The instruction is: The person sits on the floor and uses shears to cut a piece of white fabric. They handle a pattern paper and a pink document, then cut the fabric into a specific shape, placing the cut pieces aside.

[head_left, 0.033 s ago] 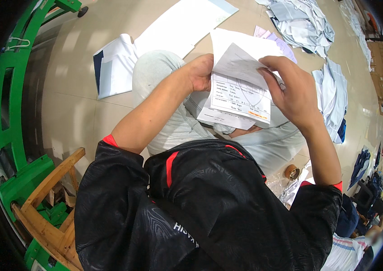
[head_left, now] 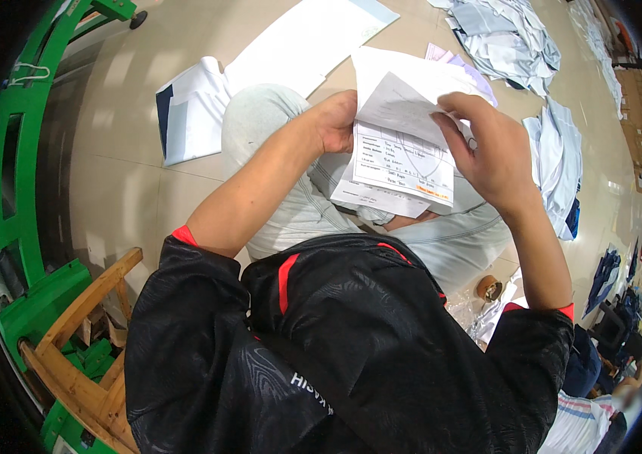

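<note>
My left hand (head_left: pixel 336 123) is closed on the left edge of several paper sheets held above my lap, its thumb and part of the fingers hidden. The top visible form (head_left: pixel 404 168) carries print, handwriting and a small orange mark. A page (head_left: pixel 396 106) is folded back over its upper part. My right hand (head_left: pixel 491 155) pinches the right corner of that page between thumb and forefinger. Behind it a larger white sheet (head_left: pixel 375 64) stands up, and another printed sheet (head_left: pixel 381 198) shows below the form.
Folded white and navy fabric (head_left: pixel 196 113) and a long white sheet (head_left: pixel 290 49) lie on the tiled floor. Piles of pale cloth (head_left: pixel 506 38) sit at the far right. A wooden chair (head_left: pixel 82 303) and a green metal frame (head_left: pixel 22 166) stand left. A brown tape roll (head_left: pixel 489 287) is right.
</note>
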The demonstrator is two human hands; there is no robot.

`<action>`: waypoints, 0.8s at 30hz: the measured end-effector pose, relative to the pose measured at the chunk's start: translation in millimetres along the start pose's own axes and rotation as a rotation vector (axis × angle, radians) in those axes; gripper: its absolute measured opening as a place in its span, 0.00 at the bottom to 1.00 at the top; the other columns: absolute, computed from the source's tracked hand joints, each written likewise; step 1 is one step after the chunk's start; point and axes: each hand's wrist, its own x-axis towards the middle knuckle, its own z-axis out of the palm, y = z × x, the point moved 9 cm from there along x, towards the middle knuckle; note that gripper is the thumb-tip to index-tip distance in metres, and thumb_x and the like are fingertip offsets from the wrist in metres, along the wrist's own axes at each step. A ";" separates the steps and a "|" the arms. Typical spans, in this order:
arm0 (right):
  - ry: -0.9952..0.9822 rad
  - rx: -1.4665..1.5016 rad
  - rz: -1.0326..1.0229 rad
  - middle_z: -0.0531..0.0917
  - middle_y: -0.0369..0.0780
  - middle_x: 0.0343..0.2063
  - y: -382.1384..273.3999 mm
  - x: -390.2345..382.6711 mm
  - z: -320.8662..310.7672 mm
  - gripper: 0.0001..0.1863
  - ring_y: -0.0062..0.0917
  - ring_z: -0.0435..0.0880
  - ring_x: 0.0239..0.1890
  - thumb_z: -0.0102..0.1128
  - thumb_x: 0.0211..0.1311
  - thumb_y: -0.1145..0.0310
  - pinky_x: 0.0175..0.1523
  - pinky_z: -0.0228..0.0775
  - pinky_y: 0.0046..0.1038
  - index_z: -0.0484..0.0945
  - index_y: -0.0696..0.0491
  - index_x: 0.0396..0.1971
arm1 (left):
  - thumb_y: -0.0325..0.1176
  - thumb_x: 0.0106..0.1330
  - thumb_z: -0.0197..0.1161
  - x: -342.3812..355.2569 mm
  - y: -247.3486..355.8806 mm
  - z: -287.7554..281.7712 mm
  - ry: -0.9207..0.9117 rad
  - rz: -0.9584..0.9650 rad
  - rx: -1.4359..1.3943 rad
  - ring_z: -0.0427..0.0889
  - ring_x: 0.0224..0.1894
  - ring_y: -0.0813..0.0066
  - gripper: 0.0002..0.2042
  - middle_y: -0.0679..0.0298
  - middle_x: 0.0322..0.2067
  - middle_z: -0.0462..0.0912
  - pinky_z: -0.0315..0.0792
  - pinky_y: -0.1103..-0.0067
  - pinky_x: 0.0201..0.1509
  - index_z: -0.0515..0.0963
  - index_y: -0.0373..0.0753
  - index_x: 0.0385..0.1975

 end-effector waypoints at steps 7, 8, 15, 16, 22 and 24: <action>0.230 -0.344 -0.415 0.86 0.40 0.43 -21.6 -0.3 -1.6 0.21 0.34 0.88 0.40 0.74 0.48 0.77 0.36 0.79 0.31 0.85 0.49 0.45 | 0.42 0.83 0.48 2.7 4.2 2.0 -0.035 -0.012 -0.044 0.90 0.54 0.61 0.23 0.47 0.57 0.85 0.88 0.66 0.55 0.74 0.27 0.63; 0.200 -0.392 -0.364 0.85 0.39 0.41 -19.6 -1.6 1.4 0.21 0.33 0.87 0.40 0.74 0.48 0.77 0.35 0.78 0.31 0.85 0.50 0.46 | 0.42 0.83 0.48 2.3 5.7 1.7 -0.027 0.000 -0.061 0.90 0.54 0.61 0.23 0.47 0.57 0.85 0.89 0.66 0.55 0.74 0.27 0.63; -0.198 -0.034 -0.280 0.83 0.37 0.35 -45.8 -37.6 40.0 0.19 0.30 0.86 0.32 0.76 0.57 0.67 0.33 0.77 0.32 0.84 0.53 0.48 | 0.44 0.83 0.50 6.3 10.9 -2.0 -0.020 0.041 -0.089 0.90 0.54 0.60 0.25 0.46 0.57 0.84 0.89 0.65 0.55 0.74 0.26 0.63; -0.171 -0.034 -0.250 0.83 0.37 0.35 -44.4 -38.0 41.1 0.18 0.30 0.87 0.33 0.76 0.57 0.68 0.34 0.78 0.32 0.84 0.53 0.48 | 0.44 0.83 0.50 6.5 11.6 1.3 -0.066 0.033 -0.084 0.90 0.54 0.60 0.25 0.46 0.57 0.84 0.89 0.65 0.55 0.74 0.26 0.63; -0.076 -0.065 -0.160 0.87 0.37 0.37 -29.4 -34.9 36.8 0.15 0.33 0.89 0.36 0.74 0.56 0.72 0.40 0.81 0.33 0.85 0.51 0.44 | 0.43 0.84 0.49 -3.8 15.4 0.0 0.049 0.076 0.009 0.90 0.53 0.61 0.24 0.47 0.56 0.85 0.89 0.65 0.54 0.74 0.27 0.63; -0.074 -0.118 -0.154 0.88 0.38 0.38 -25.1 -31.5 32.0 0.14 0.34 0.89 0.37 0.74 0.55 0.74 0.41 0.82 0.33 0.86 0.51 0.43 | 0.43 0.83 0.49 -9.5 15.0 1.7 0.106 0.085 -0.005 0.90 0.52 0.62 0.24 0.47 0.56 0.85 0.90 0.65 0.53 0.74 0.28 0.63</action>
